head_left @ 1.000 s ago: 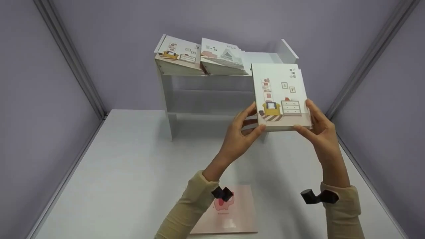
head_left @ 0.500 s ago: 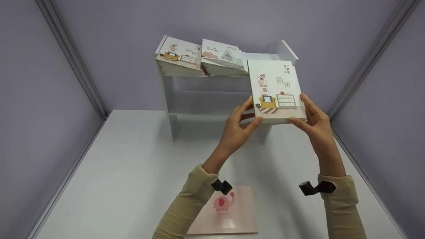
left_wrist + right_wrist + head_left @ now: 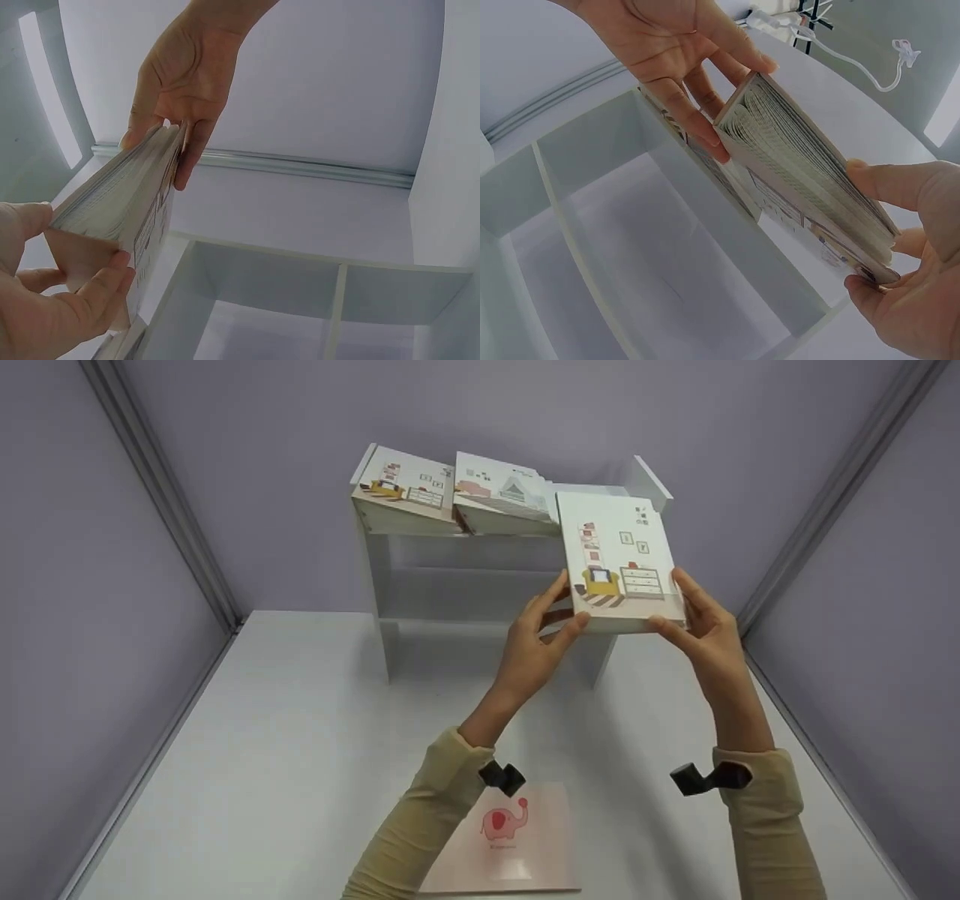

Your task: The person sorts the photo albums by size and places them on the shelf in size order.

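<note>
A thick white book (image 3: 619,559), its cover printed with a yellow armchair and a chest of drawers, is held up at the right end of the white shelf unit (image 3: 382,585). My left hand (image 3: 529,649) grips its lower left corner, thumb on the front edge and fingers along the side. At the lower right corner my right hand (image 3: 712,645) grips it the same way. The book (image 3: 802,172) shows its page edges in the right wrist view, tilted above the top shelf. Its far end overlaps the top shelf in the head view.
On the top shelf lie a book with the same armchair picture (image 3: 405,484) and a book with a pink sofa and grey tent (image 3: 502,491). An upright end panel (image 3: 649,480) closes the shelf's right side. A pink elephant sheet (image 3: 510,840) lies at the table's front.
Both hands have carried the book a little forward and to the left, over the top shelf's right part. The grip stays the same.
</note>
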`<state>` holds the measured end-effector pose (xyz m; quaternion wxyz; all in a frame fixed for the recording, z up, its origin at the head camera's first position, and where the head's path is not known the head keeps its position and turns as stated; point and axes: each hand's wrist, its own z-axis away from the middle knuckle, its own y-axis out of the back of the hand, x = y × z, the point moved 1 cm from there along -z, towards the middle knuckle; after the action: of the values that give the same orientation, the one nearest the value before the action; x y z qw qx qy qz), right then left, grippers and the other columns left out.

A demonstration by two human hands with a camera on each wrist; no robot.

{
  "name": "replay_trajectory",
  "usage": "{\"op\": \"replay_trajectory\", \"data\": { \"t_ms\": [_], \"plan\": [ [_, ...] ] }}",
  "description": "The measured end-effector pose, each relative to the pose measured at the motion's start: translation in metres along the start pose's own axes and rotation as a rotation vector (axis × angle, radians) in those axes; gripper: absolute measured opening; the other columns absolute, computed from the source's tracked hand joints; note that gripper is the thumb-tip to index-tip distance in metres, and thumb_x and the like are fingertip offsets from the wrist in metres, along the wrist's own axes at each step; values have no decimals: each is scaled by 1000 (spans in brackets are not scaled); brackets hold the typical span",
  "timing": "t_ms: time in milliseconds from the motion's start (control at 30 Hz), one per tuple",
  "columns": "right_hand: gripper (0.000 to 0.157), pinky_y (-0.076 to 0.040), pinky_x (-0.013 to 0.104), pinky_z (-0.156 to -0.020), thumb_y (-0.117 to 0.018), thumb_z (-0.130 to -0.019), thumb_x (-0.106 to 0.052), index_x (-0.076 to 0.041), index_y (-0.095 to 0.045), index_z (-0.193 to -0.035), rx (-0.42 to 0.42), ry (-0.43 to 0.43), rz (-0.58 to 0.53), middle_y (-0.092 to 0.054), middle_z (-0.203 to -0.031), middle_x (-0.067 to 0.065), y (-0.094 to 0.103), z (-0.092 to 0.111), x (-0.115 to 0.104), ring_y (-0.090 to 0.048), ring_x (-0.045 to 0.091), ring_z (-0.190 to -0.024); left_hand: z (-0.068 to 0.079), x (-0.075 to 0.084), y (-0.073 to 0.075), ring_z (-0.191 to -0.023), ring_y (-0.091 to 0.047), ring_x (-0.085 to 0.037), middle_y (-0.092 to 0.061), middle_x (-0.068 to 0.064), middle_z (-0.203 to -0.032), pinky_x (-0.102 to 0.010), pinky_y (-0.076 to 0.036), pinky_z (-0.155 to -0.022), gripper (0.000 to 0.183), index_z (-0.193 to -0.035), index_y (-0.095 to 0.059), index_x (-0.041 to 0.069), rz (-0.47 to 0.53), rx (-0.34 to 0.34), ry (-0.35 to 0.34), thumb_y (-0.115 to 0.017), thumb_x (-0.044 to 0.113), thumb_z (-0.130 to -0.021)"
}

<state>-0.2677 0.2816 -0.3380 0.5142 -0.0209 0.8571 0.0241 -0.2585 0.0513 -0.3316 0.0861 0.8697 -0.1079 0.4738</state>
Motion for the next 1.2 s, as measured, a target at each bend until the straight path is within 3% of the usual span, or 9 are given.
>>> {"op": "replay_trajectory", "data": {
  "t_ms": [167,267,467,633,733,1000,1200],
  "plan": [
    [71,-39,17,-98,-63,-86,1,-7,-27,-146,29,-11,5,-25,-152,12,-3,-4,1,-27,22,-138,-9,-19,0,-116,-52,-23,-41,-9,-139,-26,-52,-85,55,-144,-33,12,34,16,-47,-54,17,-95],
    [67,-37,18,-101,-63,-87,-2,-7,-30,-145,41,-13,10,-27,-151,11,-3,-5,1,-26,21,-139,-13,-23,-1,-116,-53,-18,-40,-5,-142,-27,-52,-85,52,-144,-34,14,36,17,-67,-53,21,-95],
    [69,-32,27,-108,-64,-86,-4,-8,-29,-145,72,-41,27,-29,-150,11,-3,-9,-2,-25,21,-139,-15,-19,0,-116,-54,-16,-39,-7,-144,-27,-52,-85,51,-144,-34,10,8,16,-79,-51,18,-96],
    [67,-29,34,-110,-66,-85,-7,-12,-33,-144,94,-61,42,-32,-148,12,-4,-13,-4,-29,21,-137,-14,-1,0,-116,-54,-23,-38,-14,-144,-24,-51,-84,50,-142,-33,3,-9,17,-77,-51,10,-96],
    [65,-30,33,-109,-66,-86,-8,-12,-35,-143,104,-67,41,-34,-147,13,-3,-14,-4,-31,20,-136,-13,7,0,-116,-54,-26,-37,-16,-144,-23,-51,-84,52,-142,-33,0,-5,22,-84,-52,5,-94],
    [64,-36,27,-103,-68,-85,-10,-11,-38,-141,155,-70,47,-39,-144,14,-3,-19,-3,-38,20,-131,-23,-15,-5,-118,-53,-18,-37,-7,-146,-20,-49,-86,59,-145,-33,16,-58,35,-132,-55,3,-92],
    [62,-42,18,-94,-70,-83,-13,-9,-43,-138,187,-67,84,-42,-140,16,-5,-23,-4,-42,20,-128,-29,-18,-4,-119,-53,-17,-43,-8,-142,-18,-48,-88,59,-144,-35,17,-139,54,-168,-54,0,-91]
  ]
}}
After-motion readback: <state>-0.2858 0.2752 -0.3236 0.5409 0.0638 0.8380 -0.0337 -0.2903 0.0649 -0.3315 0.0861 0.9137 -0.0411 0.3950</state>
